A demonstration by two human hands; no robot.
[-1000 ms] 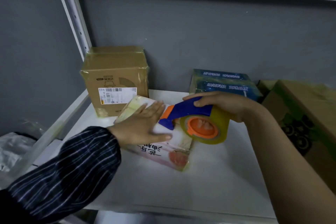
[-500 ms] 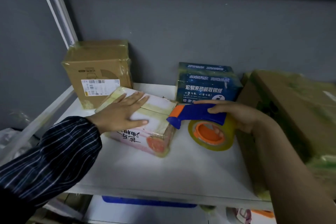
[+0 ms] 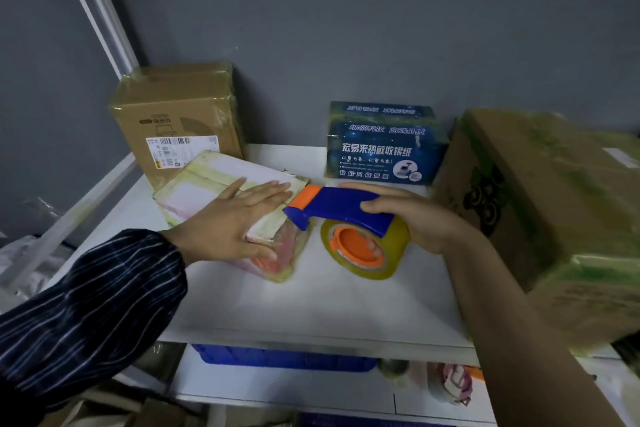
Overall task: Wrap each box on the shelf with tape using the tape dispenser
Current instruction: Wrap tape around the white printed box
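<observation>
Moved: tape dispenser has slid off the flat box to its right end.
Dispenser: roll on the shelf, nose touching the box's top right edge.
Right hand: fingers curled round the blue handle.
Left hand: fingers straight, slightly spread, flat on the box.
Behind: brown box left, blue box middle.
Right: large carton.

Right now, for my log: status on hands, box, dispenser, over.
Left hand flat on pink box. Right hand grips dispenser, nose at box's right end. Big carton beside right arm.
</observation>
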